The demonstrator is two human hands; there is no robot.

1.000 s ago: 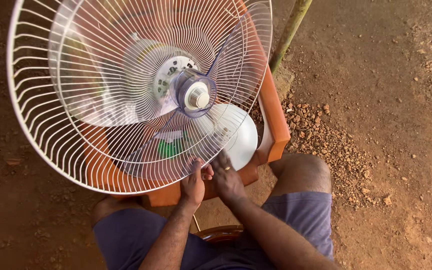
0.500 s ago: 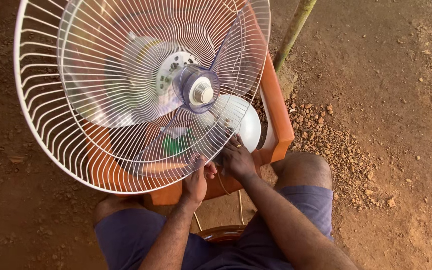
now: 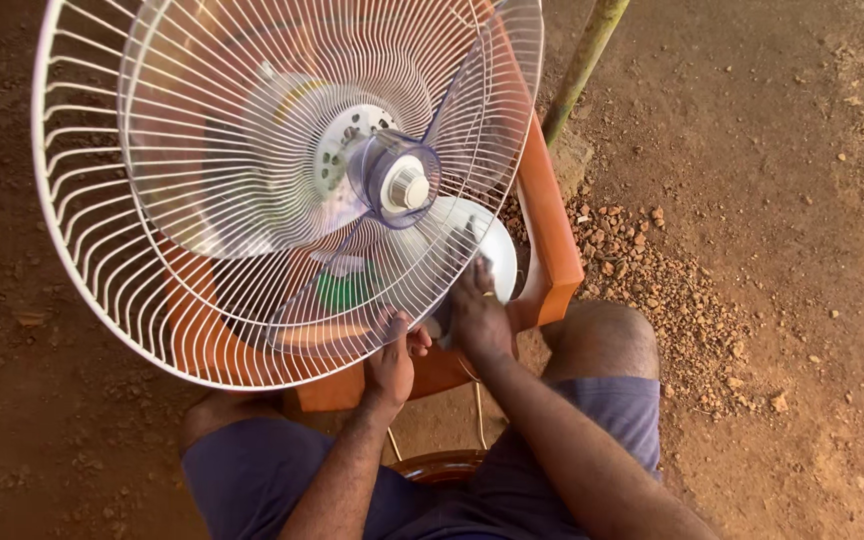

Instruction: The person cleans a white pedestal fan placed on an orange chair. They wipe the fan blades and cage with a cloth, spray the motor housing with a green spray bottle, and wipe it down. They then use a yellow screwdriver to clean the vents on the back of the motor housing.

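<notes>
White wire under left grip: left hand (image 3: 392, 362) curls its fingers around the lower rim of the fan guard (image 3: 152, 300), closed on the wires.
Right grip: right hand (image 3: 477, 310) lies flat, fingers extended, against the white motor housing (image 3: 487, 245) behind the guard; open palm contact, not clenched.
Fan position: fan tilted, guard facing up toward the camera, resting on the orange stool (image 3: 552, 240) between the person's knees.
Blades: translucent blades (image 3: 242, 190) inside the guard, joined at a clear bluish hub (image 3: 397, 180) with a white centre cap.
Green item: small green object (image 3: 342, 290) seen through the wires; kind cannot be told.
Surroundings: reddish dirt ground (image 3: 772, 150), loose gravel (image 3: 652, 260) right of the stool, greenish pole (image 3: 582, 65) leaning behind it.
Person: seated, blue shorts (image 3: 612, 420).
</notes>
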